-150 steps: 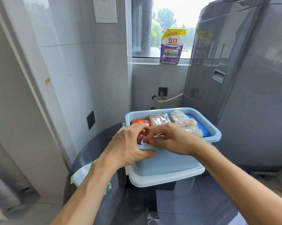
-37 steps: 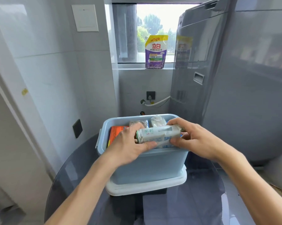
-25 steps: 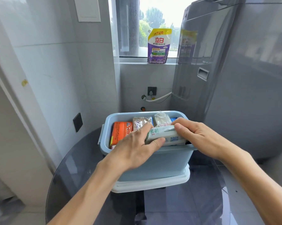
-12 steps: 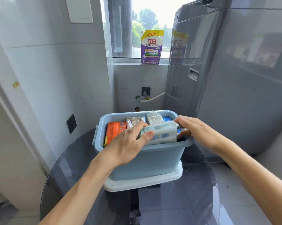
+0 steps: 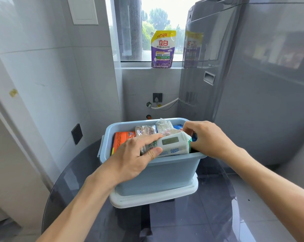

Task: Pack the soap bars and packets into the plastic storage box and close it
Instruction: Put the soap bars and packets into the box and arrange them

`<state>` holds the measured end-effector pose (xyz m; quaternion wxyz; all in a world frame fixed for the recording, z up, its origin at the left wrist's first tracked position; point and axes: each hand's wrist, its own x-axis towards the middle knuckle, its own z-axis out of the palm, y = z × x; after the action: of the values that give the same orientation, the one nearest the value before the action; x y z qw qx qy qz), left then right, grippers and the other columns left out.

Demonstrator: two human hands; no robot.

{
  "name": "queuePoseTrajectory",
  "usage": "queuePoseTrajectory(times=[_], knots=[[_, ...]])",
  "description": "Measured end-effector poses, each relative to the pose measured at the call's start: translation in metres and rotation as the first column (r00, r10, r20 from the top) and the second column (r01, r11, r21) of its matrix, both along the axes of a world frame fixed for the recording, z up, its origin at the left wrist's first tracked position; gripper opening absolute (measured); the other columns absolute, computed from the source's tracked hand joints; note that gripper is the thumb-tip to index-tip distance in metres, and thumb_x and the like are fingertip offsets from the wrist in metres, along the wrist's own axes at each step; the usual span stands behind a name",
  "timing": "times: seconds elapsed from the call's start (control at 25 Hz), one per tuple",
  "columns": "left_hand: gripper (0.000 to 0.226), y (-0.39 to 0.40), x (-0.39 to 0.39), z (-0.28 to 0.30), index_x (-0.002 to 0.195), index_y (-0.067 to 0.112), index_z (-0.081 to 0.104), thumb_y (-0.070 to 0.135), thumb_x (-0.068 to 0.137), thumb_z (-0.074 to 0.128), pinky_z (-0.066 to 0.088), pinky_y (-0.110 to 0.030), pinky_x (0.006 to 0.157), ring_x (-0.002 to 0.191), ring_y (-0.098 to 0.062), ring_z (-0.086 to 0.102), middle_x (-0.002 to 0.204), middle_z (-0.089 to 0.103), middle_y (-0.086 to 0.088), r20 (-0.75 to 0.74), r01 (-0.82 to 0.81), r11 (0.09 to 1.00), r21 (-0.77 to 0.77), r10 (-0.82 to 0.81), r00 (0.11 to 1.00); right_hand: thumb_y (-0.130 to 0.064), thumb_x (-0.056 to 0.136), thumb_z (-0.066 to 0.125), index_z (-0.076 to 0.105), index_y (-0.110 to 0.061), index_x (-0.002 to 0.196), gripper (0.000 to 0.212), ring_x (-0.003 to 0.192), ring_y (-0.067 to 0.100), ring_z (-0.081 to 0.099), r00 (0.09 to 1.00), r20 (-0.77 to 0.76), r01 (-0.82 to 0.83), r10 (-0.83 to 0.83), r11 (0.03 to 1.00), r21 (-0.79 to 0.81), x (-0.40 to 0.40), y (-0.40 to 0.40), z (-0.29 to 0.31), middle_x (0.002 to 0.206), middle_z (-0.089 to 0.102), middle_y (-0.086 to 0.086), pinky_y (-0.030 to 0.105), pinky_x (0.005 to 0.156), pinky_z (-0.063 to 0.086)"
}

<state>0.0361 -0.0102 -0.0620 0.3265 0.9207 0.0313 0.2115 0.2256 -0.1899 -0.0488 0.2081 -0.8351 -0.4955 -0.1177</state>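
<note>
Lowered further: white-and-green wipes packet (image 5: 170, 144), now at near rim of pale-blue plastic storage box (image 5: 158, 170); left hand (image 5: 135, 159) pinches its left end; right hand (image 5: 207, 138) grips its right end.

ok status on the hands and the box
Left hand grips white packet; right hand at its other end. Box open, lid underneath.
</note>
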Motion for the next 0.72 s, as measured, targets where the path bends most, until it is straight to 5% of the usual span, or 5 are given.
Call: queuePoseTrajectory(times=[0.12, 0.28, 0.52, 0.64, 0.72], knots=[[0.05, -0.002, 0.001, 0.006, 0.141, 0.026, 0.052, 0.042, 0.095, 0.058, 0.021, 0.007, 0.094, 0.124, 0.016, 0.033, 0.136, 0.048, 0.02, -0.02, 0.014, 0.999, 0.052, -0.013, 1.0, -0.013, 0.07, 0.069, 0.057, -0.024, 0.07, 0.016, 0.069, 0.018, 0.055, 0.991, -0.126, 0.056, -0.039, 0.989, 0.137, 0.0, 0.0, -0.005, 0.072, 0.063, -0.008, 0.033, 0.061, 0.048], [0.044, -0.013, 0.016, 0.022, 0.139, 0.03, 0.054, 0.042, 0.096, 0.055, 0.033, -0.011, 0.097, 0.127, -0.011, 0.05, 0.141, 0.057, 0.003, -0.104, 0.011, 0.984, 0.178, 0.008, 0.995, 0.0, 0.07, 0.069, 0.059, -0.025, 0.062, 0.029, 0.056, 0.002, 0.048, 0.95, -0.312, 0.069, 0.008, 0.97, 0.234, 0.005, 0.002, -0.009, 0.061, 0.06, -0.011, 0.014, 0.055, 0.039], [0.038, -0.025, 0.03, 0.03, 0.134, 0.031, 0.056, 0.044, 0.099, 0.049, 0.04, -0.03, 0.097, 0.122, -0.023, 0.055, 0.134, 0.062, -0.003, -0.165, 0.046, 0.979, 0.201, -0.013, 0.986, -0.03, 0.093, 0.064, 0.067, -0.01, 0.071, 0.03, 0.066, 0.018, 0.059, 0.609, -0.716, 0.223, 0.34, 0.793, 0.567, -0.006, 0.003, -0.015, 0.071, 0.069, 0.005, 0.028, 0.061, 0.047], [0.043, -0.03, 0.023, 0.02, 0.14, 0.034, 0.05, 0.045, 0.098, 0.049, 0.042, -0.032, 0.101, 0.123, -0.017, 0.054, 0.137, 0.059, 0.004, -0.055, 0.03, 0.98, 0.196, -0.019, 0.998, -0.049, 0.093, 0.049, 0.074, -0.018, 0.089, 0.04, 0.082, 0.016, 0.064, 0.673, -0.671, 0.117, 0.309, 0.852, 0.51, -0.017, -0.014, -0.003, 0.093, 0.074, 0.002, 0.031, 0.077, 0.047], [0.047, -0.025, 0.014, 0.014, 0.142, 0.041, 0.045, 0.05, 0.096, 0.048, 0.039, -0.022, 0.1, 0.122, -0.004, 0.051, 0.136, 0.056, 0.017, -0.054, 0.092, 0.98, 0.175, -0.084, 0.995, -0.054, 0.088, 0.052, 0.069, -0.034, 0.103, 0.03, 0.098, 0.009, 0.059, 0.848, -0.492, 0.03, 0.194, 0.911, 0.411, -0.031, -0.025, -0.005, 0.105, 0.069, -0.016, 0.03, 0.085, 0.043]])
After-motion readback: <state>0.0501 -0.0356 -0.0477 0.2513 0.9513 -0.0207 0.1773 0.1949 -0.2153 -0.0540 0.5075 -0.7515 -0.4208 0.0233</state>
